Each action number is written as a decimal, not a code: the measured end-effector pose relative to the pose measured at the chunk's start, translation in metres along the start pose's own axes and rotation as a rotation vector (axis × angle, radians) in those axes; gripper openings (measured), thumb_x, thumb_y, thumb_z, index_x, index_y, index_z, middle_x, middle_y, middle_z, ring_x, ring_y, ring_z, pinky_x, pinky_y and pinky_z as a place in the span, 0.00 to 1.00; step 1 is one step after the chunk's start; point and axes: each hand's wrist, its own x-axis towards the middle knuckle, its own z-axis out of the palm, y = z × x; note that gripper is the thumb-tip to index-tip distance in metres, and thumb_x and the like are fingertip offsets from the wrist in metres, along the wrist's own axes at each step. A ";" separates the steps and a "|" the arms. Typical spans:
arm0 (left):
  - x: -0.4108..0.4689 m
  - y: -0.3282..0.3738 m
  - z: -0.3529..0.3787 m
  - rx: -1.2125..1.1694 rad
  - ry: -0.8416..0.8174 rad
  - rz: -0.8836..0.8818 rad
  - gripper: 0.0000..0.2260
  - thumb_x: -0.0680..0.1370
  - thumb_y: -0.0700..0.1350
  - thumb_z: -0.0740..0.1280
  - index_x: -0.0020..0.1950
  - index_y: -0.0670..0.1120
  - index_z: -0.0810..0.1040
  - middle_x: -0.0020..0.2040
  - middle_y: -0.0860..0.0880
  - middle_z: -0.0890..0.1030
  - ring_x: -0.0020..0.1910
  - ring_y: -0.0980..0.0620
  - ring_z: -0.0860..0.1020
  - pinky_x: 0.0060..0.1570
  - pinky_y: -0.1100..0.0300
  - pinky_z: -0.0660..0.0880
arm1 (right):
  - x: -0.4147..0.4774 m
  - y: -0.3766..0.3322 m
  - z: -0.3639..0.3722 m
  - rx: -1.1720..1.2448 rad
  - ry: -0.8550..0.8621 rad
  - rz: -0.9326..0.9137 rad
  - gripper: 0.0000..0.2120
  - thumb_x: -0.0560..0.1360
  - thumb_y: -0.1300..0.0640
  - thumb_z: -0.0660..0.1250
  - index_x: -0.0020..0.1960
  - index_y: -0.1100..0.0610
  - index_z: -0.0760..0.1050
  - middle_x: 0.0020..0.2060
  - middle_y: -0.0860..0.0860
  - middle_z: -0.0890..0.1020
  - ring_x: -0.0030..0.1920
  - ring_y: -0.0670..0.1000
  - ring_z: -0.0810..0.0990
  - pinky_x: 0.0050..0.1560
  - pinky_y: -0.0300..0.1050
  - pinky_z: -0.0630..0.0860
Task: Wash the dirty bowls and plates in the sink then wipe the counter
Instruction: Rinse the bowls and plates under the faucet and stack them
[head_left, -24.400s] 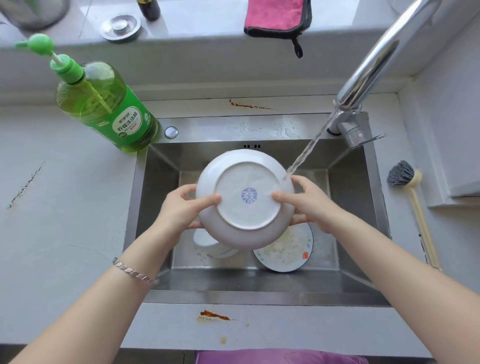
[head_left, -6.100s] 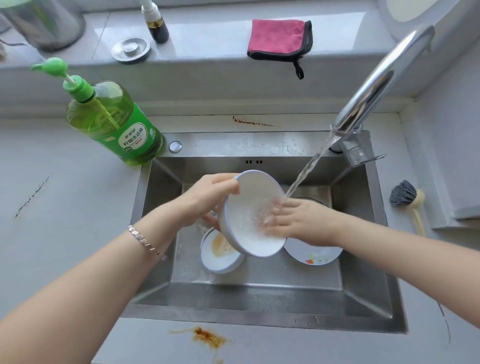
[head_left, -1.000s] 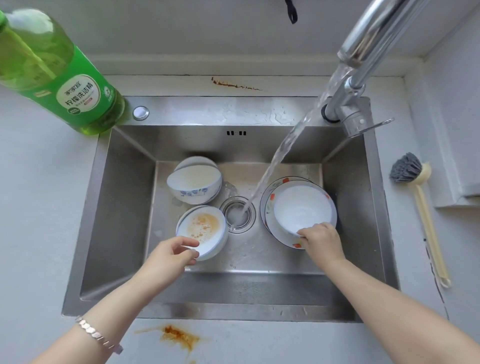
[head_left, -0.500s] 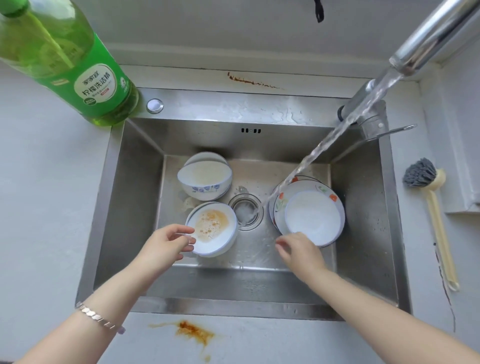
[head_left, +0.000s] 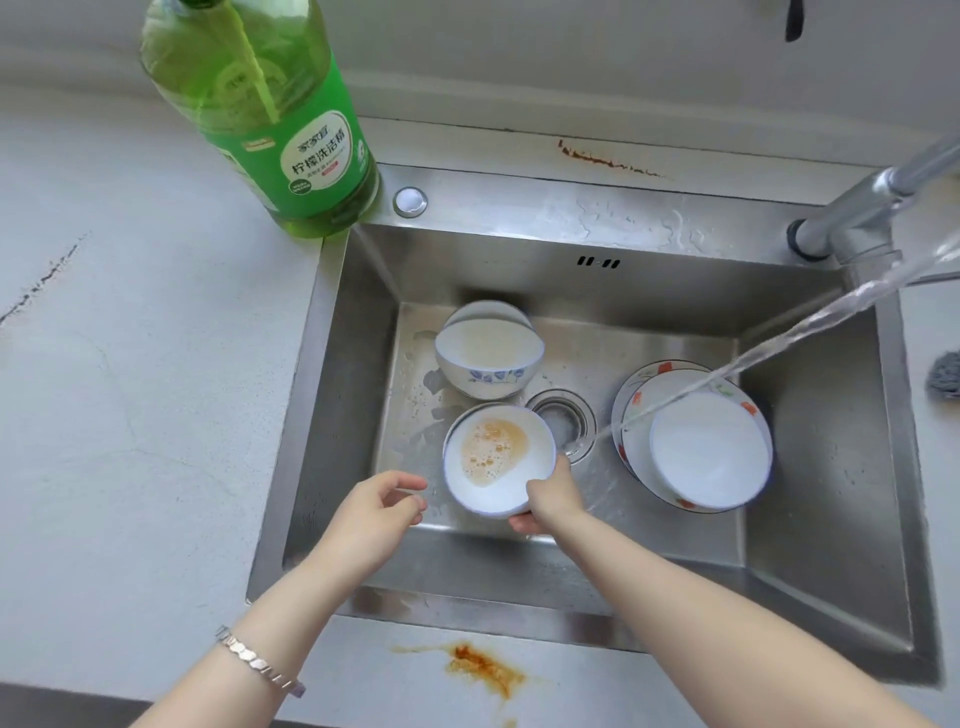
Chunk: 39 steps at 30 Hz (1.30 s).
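Right hand (head_left: 551, 500) grips dirty bowl (head_left: 496, 460); left hand (head_left: 376, 512) half-curled beside it.

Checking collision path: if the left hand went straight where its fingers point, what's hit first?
Probably the dirty bowl, at its left rim; the left hand points at it across a small gap. The right hand grips its other side. Depth unclear.

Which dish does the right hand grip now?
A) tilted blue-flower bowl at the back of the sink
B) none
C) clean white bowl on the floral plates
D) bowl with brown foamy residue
D: the right hand grips the near right rim of the bowl with brown foamy residue, thumb on the rim and fingers underneath. The left hand is beside the bowl, holding nothing.
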 end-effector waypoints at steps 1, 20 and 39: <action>0.001 -0.001 0.000 -0.008 0.000 -0.006 0.07 0.78 0.37 0.62 0.48 0.48 0.77 0.45 0.46 0.81 0.44 0.50 0.79 0.45 0.61 0.72 | -0.005 0.000 -0.003 0.008 -0.019 -0.013 0.23 0.70 0.68 0.50 0.62 0.52 0.62 0.54 0.62 0.77 0.28 0.58 0.78 0.19 0.42 0.75; -0.049 0.083 0.031 -0.244 0.162 0.284 0.25 0.68 0.45 0.67 0.66 0.54 0.72 0.42 0.49 0.80 0.39 0.51 0.79 0.44 0.48 0.81 | -0.125 -0.041 -0.119 0.026 -0.288 -0.241 0.25 0.79 0.59 0.58 0.74 0.57 0.54 0.35 0.57 0.81 0.29 0.51 0.80 0.31 0.41 0.79; -0.094 0.140 0.057 -0.124 0.234 0.403 0.21 0.68 0.47 0.69 0.60 0.59 0.73 0.36 0.44 0.78 0.34 0.50 0.79 0.40 0.46 0.81 | -0.153 -0.051 -0.171 -0.966 -0.163 -1.077 0.35 0.74 0.60 0.63 0.76 0.55 0.50 0.76 0.49 0.53 0.75 0.46 0.52 0.69 0.31 0.45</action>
